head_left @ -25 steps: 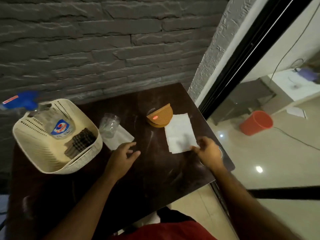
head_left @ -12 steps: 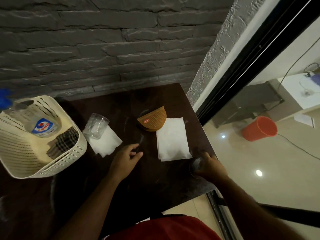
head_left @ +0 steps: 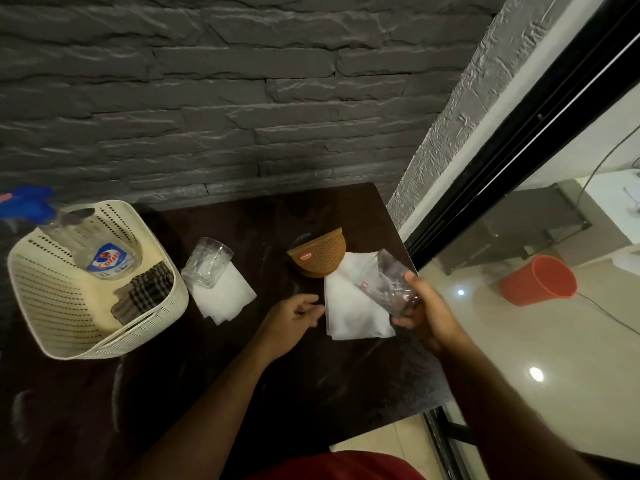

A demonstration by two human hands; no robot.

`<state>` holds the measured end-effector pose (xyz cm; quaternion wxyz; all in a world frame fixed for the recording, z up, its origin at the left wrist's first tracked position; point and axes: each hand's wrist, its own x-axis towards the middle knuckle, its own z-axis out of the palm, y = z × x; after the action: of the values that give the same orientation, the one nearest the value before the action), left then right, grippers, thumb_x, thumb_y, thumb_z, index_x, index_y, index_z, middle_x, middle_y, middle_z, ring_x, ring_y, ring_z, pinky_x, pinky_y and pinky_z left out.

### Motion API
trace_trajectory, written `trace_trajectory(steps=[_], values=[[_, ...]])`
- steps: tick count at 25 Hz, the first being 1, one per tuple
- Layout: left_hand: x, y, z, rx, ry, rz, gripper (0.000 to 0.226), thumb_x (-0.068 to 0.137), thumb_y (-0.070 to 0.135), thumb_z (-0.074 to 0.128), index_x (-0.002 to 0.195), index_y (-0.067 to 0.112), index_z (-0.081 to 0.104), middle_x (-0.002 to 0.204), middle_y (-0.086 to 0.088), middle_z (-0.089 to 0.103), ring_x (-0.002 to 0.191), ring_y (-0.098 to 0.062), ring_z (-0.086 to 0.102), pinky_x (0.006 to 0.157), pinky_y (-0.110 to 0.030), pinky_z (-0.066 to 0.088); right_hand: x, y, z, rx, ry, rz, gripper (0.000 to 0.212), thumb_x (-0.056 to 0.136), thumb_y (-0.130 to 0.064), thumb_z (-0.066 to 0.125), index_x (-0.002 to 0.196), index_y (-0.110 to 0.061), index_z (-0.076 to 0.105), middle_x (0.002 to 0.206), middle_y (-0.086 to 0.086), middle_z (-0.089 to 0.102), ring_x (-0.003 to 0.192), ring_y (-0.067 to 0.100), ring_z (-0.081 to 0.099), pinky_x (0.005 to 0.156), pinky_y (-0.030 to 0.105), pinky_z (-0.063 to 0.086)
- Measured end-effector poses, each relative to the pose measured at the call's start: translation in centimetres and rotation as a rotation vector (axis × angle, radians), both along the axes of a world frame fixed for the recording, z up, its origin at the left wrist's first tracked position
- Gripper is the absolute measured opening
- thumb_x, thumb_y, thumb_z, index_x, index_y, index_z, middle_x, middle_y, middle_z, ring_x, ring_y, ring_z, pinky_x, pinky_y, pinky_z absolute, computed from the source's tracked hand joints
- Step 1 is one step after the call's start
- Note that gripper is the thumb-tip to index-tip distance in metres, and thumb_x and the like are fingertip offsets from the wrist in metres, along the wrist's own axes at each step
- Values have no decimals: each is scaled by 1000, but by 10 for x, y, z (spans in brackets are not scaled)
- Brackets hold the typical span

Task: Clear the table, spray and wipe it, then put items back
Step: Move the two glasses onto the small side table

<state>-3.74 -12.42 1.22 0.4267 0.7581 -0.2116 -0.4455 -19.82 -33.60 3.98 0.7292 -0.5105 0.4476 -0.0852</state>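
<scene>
My right hand [head_left: 427, 315] grips a clear drinking glass [head_left: 393, 282], tilted, in the air over a white napkin [head_left: 349, 310] at the right of the dark table [head_left: 242, 375]. My left hand [head_left: 291, 320] hovers open just left of that napkin, fingers apart. A second clear glass [head_left: 207, 261] stands on another white napkin [head_left: 225, 301] near the middle. A brown woven napkin holder [head_left: 320, 252] sits behind the right napkin. The cream basket [head_left: 52, 306] at the left holds a spray bottle [head_left: 104, 258] with a blue trigger and a dark checked cloth [head_left: 145, 292].
A dark stone wall [head_left: 242, 98] runs along the table's far edge. A black door frame [head_left: 519, 133] stands right of the table. An orange bucket [head_left: 540, 280] sits on the tiled floor beyond. My red clothing [head_left: 346, 467] shows at the bottom.
My right hand reached to the table's right edge, closed on a glass there and lifted it above the right napkin. My left hand stayed near the middle.
</scene>
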Motion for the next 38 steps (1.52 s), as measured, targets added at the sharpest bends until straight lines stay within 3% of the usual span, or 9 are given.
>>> trace_trajectory(steps=[4,7,11,17,21,24,28,31,38], values=[[-3,-16,33,-170,144,84,60,87,58,49,137,27,47,120,14,61,102,-1,62,86,-29,56,43,41,-8,309,-285,52,76,76,-37,75,137,-4,44,134,25,56,113,36,61,83,44,57],[3,-14,45,-251,184,185,50,88,54,52,130,28,50,110,20,60,96,2,62,82,-25,57,59,60,-12,305,-357,206,73,79,-29,75,139,-4,43,140,27,48,127,44,49,106,60,39],[26,1,35,-249,162,263,60,74,67,66,124,36,55,125,7,62,110,-9,63,93,-39,54,82,68,-3,138,-283,369,60,76,-15,76,130,-6,53,129,21,60,120,38,58,105,58,42],[55,21,29,-242,195,238,22,94,39,58,115,38,59,119,10,67,110,-4,62,87,-24,52,110,70,-2,-91,-174,557,73,61,-24,84,127,-18,54,121,8,67,115,25,63,98,47,51],[128,35,0,84,-289,380,47,91,33,66,132,13,55,136,-9,57,121,-18,56,96,-24,45,107,77,-13,-335,-15,515,73,67,-16,85,129,-23,48,115,-4,64,105,13,64,77,25,54],[180,33,-20,448,-627,325,80,78,41,76,142,8,40,144,-15,44,133,-31,42,109,-41,38,98,73,-21,-407,56,449,72,60,-25,90,121,-23,52,107,-2,68,97,15,68,76,29,57],[197,18,-54,659,-373,295,117,71,42,83,152,3,8,151,-21,30,137,-37,34,111,-44,35,78,61,-19,-402,85,406,68,63,-2,86,117,-19,49,107,0,63,97,15,65,70,22,53],[196,13,-75,804,-502,258,108,77,45,76,150,1,10,147,-21,36,132,-35,41,107,-41,38,65,51,-24,-416,106,396,74,61,2,87,121,-16,47,111,3,60,99,15,63,66,19,55],[167,30,-68,348,-532,598,86,64,31,85,135,15,39,131,-10,53,120,-30,50,99,-40,45,59,42,-45,-482,153,357,78,56,-14,92,119,-23,47,111,-3,59,106,21,60,93,44,53]])
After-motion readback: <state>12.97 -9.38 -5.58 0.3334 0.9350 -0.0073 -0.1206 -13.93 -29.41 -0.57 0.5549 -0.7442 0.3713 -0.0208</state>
